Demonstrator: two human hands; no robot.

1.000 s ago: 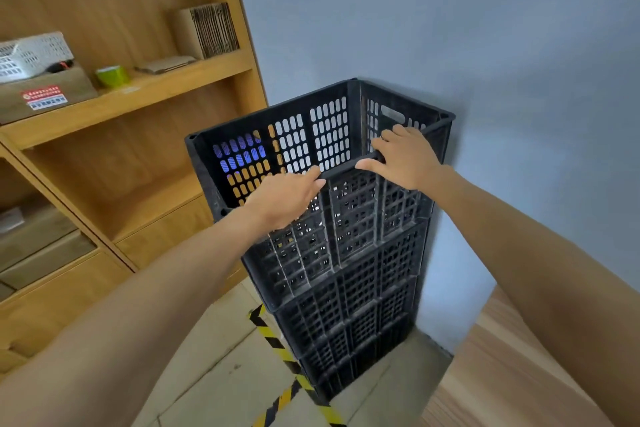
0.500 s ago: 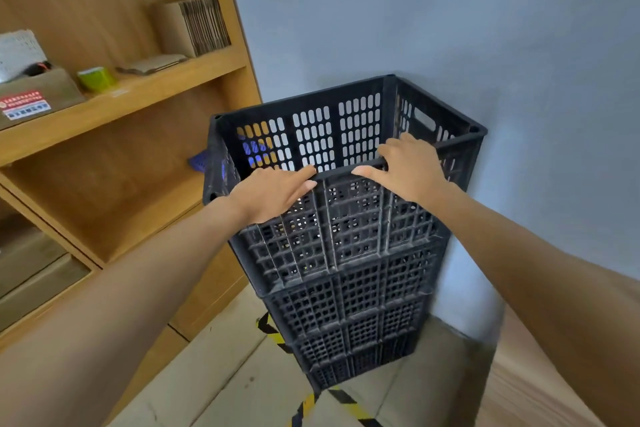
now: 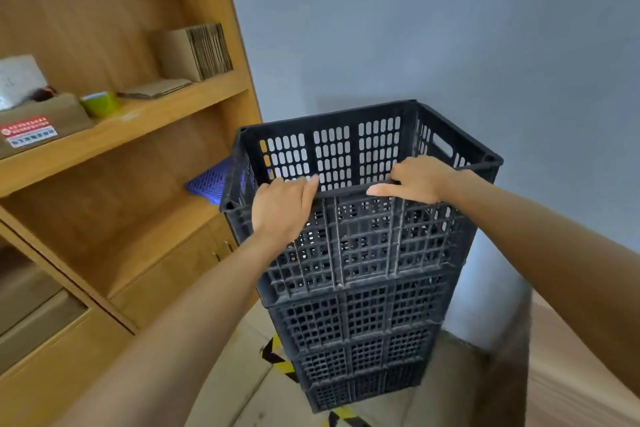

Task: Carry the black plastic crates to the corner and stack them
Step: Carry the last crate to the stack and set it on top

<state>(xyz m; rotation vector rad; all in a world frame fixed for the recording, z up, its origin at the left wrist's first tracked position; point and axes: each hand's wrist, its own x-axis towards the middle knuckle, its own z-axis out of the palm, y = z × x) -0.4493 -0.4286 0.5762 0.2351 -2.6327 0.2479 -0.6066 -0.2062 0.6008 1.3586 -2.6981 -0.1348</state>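
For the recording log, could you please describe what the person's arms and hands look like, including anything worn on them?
Both hands, left and right, are bare, with no gloves, rings, watch or bracelets visible. Both forearms are bare too; no sleeve shows anywhere within the frame.

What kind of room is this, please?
Probably a storeroom or office back room. A wooden shelf unit holds flattened cardboard and a labelled box, black crates are stacked in the corner, and yellow-black hazard tape marks the floor.
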